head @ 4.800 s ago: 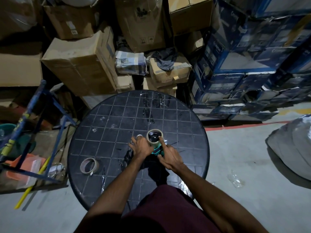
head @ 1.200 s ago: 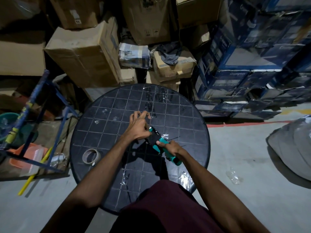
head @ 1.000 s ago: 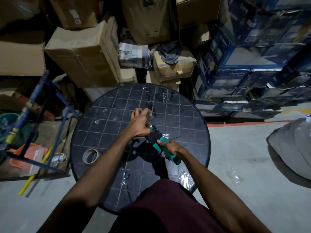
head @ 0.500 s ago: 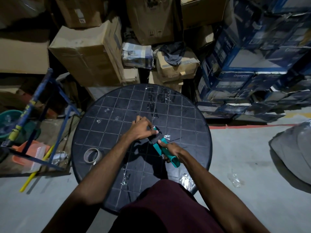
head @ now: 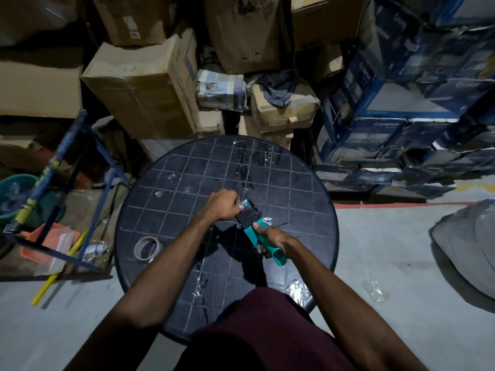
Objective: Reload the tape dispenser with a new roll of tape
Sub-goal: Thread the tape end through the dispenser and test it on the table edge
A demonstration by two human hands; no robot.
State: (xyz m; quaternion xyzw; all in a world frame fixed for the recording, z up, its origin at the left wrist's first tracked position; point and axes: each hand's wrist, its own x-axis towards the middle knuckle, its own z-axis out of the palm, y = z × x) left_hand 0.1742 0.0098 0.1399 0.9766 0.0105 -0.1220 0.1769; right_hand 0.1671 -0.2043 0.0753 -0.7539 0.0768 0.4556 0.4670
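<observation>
While gripping the teal tape dispenser [head: 253, 222] by its handle at frame centre in the right hand [head: 273, 238], pinching clear tape at its head with the left hand [head: 223, 204]: probably threading, then pulling across the cutter.

Dim room, grey floor [head: 388, 263]; stacked cardboard boxes [head: 139, 84] behind, perhaps a storeroom.

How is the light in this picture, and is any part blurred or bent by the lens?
Head view: dim light; the hands and tape dispenser throw a dark shadow on the round table, which shows small glints; the blue boxes at upper right look smeared; the wide lens bends straight edges near the borders.
</observation>
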